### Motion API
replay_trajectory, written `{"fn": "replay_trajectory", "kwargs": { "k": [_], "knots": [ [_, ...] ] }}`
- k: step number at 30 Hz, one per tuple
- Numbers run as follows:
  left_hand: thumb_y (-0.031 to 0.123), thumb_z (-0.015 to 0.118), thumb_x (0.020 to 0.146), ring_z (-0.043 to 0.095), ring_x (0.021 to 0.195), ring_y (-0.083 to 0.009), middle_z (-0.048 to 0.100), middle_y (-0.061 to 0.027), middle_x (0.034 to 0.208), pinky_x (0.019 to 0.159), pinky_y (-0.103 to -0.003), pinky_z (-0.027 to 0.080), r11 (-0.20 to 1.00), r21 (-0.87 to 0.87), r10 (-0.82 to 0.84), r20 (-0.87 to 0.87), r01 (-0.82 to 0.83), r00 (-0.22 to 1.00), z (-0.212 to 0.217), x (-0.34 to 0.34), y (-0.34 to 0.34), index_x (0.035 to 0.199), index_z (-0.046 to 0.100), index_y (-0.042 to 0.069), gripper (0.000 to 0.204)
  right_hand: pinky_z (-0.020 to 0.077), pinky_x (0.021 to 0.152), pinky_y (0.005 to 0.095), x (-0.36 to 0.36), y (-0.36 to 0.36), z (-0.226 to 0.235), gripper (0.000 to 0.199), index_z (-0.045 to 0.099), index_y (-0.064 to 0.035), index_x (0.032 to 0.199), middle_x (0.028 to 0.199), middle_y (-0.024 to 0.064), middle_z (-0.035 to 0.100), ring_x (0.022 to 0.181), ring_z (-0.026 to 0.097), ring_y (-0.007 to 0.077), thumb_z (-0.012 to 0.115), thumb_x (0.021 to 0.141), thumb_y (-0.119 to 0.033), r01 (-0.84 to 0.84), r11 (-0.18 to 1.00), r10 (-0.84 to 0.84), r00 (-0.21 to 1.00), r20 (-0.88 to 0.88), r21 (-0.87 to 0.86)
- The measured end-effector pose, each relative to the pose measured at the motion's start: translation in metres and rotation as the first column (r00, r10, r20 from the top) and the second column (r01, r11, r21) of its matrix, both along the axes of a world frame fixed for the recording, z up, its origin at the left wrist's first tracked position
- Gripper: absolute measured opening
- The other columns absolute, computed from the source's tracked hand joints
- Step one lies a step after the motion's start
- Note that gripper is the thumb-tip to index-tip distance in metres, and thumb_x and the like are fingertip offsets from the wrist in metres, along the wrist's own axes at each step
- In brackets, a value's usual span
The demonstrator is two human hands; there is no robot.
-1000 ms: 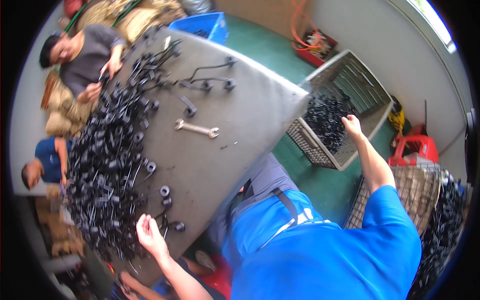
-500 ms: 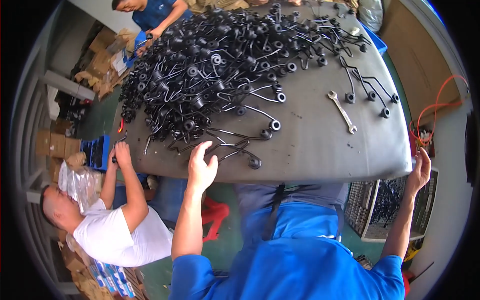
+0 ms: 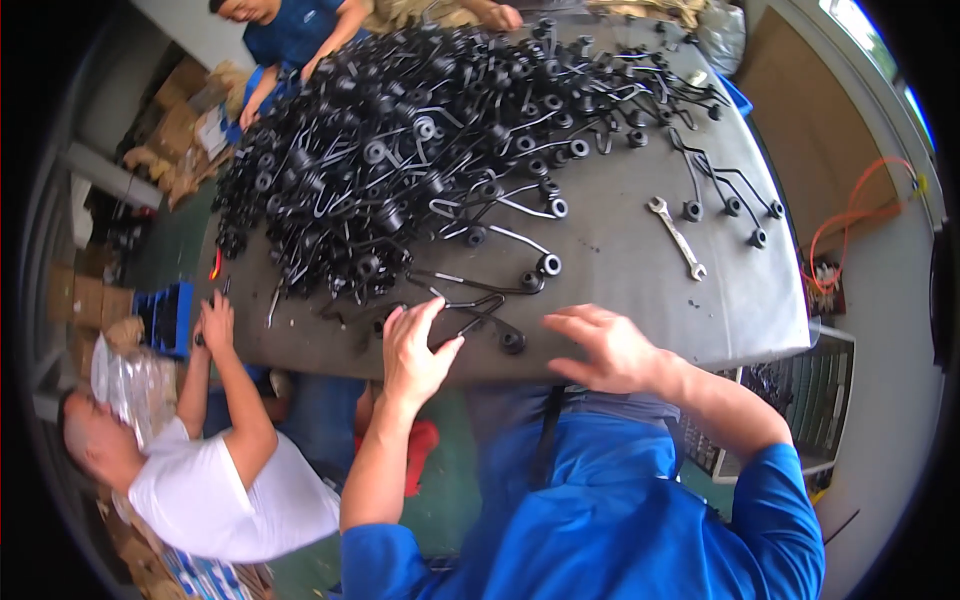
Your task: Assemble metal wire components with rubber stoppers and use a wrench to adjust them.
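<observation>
My left hand (image 3: 415,355) is at the table's near edge, thumb and fingers apart. Its fingertips are beside a black bent metal rod (image 3: 487,314) with a round bushing end, at the near side of a big heap of similar rods (image 3: 390,150); whether they touch it I cannot tell. Over the near edge, to the right of that rod, my right hand (image 3: 605,350) is slightly blurred, its fingers loosely spread and nothing visible in them. An open-ended wrench (image 3: 678,238) lies on the grey table top (image 3: 620,260) beyond my right hand.
Several loose rods (image 3: 730,190) lie at the table's right side. A person in a white shirt (image 3: 230,480) works at the left, and another in dark blue (image 3: 300,30) at the far left. A grey crate (image 3: 825,400) stands below the right edge; an orange hose (image 3: 860,215) hangs by the wall.
My right hand has swung left from beside the table's right corner to over its near edge. My left hand has shifted slightly right and down. The whole view has shifted a little.
</observation>
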State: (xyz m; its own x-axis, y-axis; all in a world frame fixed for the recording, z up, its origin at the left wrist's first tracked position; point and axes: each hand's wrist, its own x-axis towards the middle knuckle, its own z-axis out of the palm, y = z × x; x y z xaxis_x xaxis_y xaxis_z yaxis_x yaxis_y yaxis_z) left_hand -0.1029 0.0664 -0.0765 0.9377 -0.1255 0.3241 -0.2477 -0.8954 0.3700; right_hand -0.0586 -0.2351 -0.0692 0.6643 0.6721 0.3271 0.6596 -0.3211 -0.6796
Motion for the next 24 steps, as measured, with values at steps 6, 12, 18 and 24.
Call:
{"fn": "replay_trajectory", "kwargs": {
  "k": [6,12,18,24],
  "knots": [
    [0.008,0.081,0.065,0.06,0.102,-0.0311,0.063,-0.0123,0.112,0.092,-0.043,0.044,0.987,-0.014,-0.158,0.07,0.159,0.985,0.001,0.01,-0.027,0.127,0.055,0.005,0.067,0.0531,0.081,0.0424,0.0,0.053,-0.032,0.042,0.056,0.0003,0.119,0.099,0.0186,0.065,0.091,0.064,0.0355,0.069,0.085,-0.021,0.001,1.0,-0.003,0.995,-0.105,-0.018],
    [0.0,0.076,0.061,0.06,0.105,-0.0308,0.064,-0.0125,0.114,0.09,-0.042,0.046,0.95,-0.079,-0.287,0.168,0.303,0.943,0.006,0.037,-0.044,0.128,0.054,0.004,0.071,0.0552,0.073,0.033,0.012,0.05,0.002,0.029,0.057,0.0017,0.113,0.085,0.0107,0.067,0.078,0.067,0.0194,0.066,0.088,-0.01,0.151,0.97,-0.022,0.833,-0.553,0.189],
    [-0.002,0.077,0.061,0.063,0.096,-0.0304,0.065,-0.012,0.109,0.084,-0.04,0.049,0.906,-0.139,-0.356,0.261,0.4,0.897,-0.007,0.054,-0.07,0.13,0.053,0.004,0.073,0.0517,0.066,0.026,0.016,0.052,0.017,0.025,0.059,0.0028,0.111,0.084,0.0057,0.064,0.072,0.059,0.0086,0.064,0.089,-0.006,0.148,0.967,0.013,0.782,-0.623,0.206],
    [0.003,0.083,0.061,0.063,0.094,-0.0288,0.065,-0.0113,0.11,0.081,-0.04,0.05,0.851,-0.322,-0.31,0.328,0.414,0.892,0.031,0.057,-0.086,0.131,0.052,0.003,0.077,0.0487,0.061,0.0231,0.027,0.018,0.033,0.022,0.065,-0.0026,0.105,0.088,0.0041,0.062,0.069,0.059,0.0074,0.068,0.084,0.003,0.327,0.87,-0.258,0.94,-0.225,0.369]
  ]
}}
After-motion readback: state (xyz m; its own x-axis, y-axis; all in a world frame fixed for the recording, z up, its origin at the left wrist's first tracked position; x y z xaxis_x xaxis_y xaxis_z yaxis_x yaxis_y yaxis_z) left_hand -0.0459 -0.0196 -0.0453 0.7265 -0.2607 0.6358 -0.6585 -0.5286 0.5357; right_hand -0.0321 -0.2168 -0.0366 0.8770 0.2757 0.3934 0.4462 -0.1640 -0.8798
